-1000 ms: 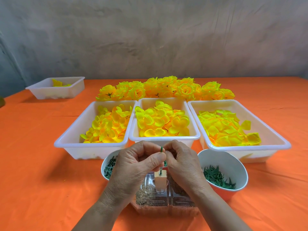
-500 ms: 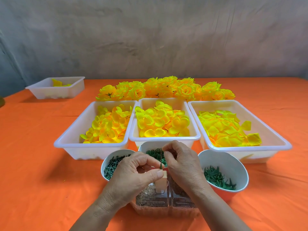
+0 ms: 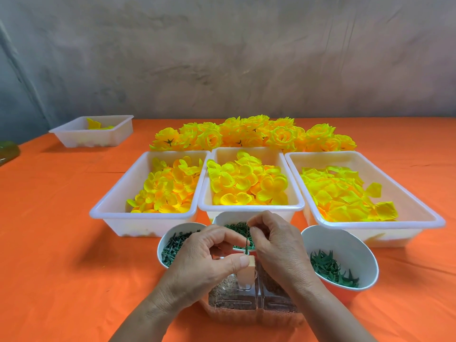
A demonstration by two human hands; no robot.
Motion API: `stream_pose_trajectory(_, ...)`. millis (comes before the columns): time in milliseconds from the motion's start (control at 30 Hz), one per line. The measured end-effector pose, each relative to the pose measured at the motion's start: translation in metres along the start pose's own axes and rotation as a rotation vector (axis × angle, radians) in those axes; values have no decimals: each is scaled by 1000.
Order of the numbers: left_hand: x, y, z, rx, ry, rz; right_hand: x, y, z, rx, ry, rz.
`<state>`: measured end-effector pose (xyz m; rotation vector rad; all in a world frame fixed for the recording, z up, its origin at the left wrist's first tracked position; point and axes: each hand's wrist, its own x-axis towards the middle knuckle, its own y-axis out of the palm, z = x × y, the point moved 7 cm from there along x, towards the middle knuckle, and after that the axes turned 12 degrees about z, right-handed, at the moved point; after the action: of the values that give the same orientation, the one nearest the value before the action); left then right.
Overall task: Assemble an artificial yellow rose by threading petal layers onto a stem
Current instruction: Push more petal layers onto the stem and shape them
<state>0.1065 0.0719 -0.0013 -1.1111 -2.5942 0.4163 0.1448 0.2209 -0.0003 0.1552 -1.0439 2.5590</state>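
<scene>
A thin green stem (image 3: 246, 244) stands upright in a small wooden block (image 3: 248, 272) on a clear plastic base (image 3: 234, 301). My right hand (image 3: 280, 248) pinches the stem's top between thumb and fingertips. My left hand (image 3: 202, 265) is to the left of the stem, fingers curled and apart, its thumb tip touching the block's upper left edge. Three white trays behind hold yellow petal layers: left tray (image 3: 148, 219), middle tray (image 3: 251, 207), right tray (image 3: 375, 227). No petal is on the stem.
Three bowls ring the block: left bowl (image 3: 164, 239) with green pegs, middle bowl (image 3: 220, 218) with green rings, right bowl (image 3: 350, 245) with green calyx leaves. Finished yellow roses (image 3: 251, 134) lie behind the trays. A small tray (image 3: 96, 137) sits far left on the orange cloth.
Both hands have dropped lower, uncovering the middle bowl. My left hand let go of the stem and slid down to the block. My right hand stays pinched on the stem.
</scene>
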Motion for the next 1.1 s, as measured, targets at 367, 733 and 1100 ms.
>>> stream_pose_trajectory(367, 31, -126, 43, 135, -239, -412, 0, 2, 0, -9, -3, 29)
stream_pose_trajectory(733, 93, -172, 101, 762, -643, -177, 1, 5, -1, -14, -43, 20)
stream_pose_trajectory(1100, 103, -172, 111, 811, -606, -301, 2, 7, 0, -20, -73, 31)
